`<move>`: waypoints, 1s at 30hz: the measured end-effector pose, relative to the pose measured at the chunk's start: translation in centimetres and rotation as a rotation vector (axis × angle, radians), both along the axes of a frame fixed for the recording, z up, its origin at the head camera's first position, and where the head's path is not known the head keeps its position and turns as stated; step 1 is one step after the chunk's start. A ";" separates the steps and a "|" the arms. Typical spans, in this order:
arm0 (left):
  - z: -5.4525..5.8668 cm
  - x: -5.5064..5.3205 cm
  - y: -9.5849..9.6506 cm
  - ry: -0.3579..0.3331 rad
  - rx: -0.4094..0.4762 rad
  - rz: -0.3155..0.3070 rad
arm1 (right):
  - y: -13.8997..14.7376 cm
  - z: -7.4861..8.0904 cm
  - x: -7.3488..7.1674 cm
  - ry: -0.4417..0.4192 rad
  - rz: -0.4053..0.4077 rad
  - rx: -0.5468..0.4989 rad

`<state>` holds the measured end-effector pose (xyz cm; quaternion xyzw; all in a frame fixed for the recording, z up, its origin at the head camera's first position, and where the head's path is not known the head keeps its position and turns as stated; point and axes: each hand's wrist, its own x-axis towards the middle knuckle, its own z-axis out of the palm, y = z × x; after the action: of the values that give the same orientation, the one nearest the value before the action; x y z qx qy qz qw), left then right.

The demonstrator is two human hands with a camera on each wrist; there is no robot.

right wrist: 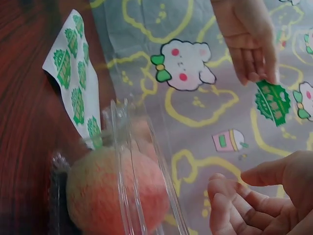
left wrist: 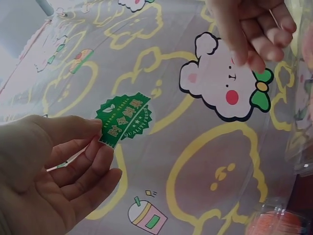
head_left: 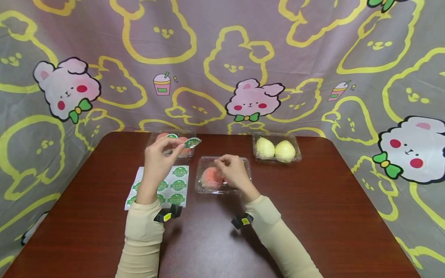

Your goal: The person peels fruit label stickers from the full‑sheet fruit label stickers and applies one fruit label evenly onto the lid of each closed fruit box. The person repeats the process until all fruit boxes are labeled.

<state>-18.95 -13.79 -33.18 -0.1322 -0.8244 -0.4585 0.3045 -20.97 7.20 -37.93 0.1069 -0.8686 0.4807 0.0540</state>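
My left hand [head_left: 158,162] pinches a green scalloped sticker [left wrist: 126,117] by its edge between thumb and fingers. It is raised above the table, and the sticker's printed face with white lettering shows in the left wrist view. Over a clear plastic box [head_left: 205,190] with peaches [head_left: 211,178] hovers my right hand [head_left: 234,170]. Its thumb and loosely bent fingers stand apart in the right wrist view, with nothing between them. That hand partly covers the box's contents in the head view. Left of the box lies a white sheet [head_left: 170,172] of green stickers [head_left: 179,185], partly behind my left forearm.
At the back left, partly behind my left hand, stands another clear box [head_left: 191,153] with peaches and a green sticker [head_left: 172,136]. A clear box [head_left: 296,157] with two pale yellow fruits [head_left: 285,150] is at the back right. A patterned curtain [head_left: 208,69] surrounds the dark wooden table [head_left: 333,216].
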 end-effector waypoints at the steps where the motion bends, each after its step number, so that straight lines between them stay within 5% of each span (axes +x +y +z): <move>1: -0.1 -0.1 0.0 0.001 -0.001 -0.007 | 0.3 0.0 0.0 0.023 -0.004 0.011; 18: -0.7 -0.5 0.4 -0.005 -0.043 -0.037 | 2.8 -0.2 -0.2 0.030 -0.143 -0.022; 30: -0.8 -0.6 1.4 -0.044 -0.036 -0.139 | 5.1 0.0 -0.6 -0.032 -0.175 -0.072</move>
<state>-19.52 -12.40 -34.00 -0.1843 -0.8280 -0.4662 0.2512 -21.61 12.28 -37.92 0.0210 -0.8577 0.5066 0.0859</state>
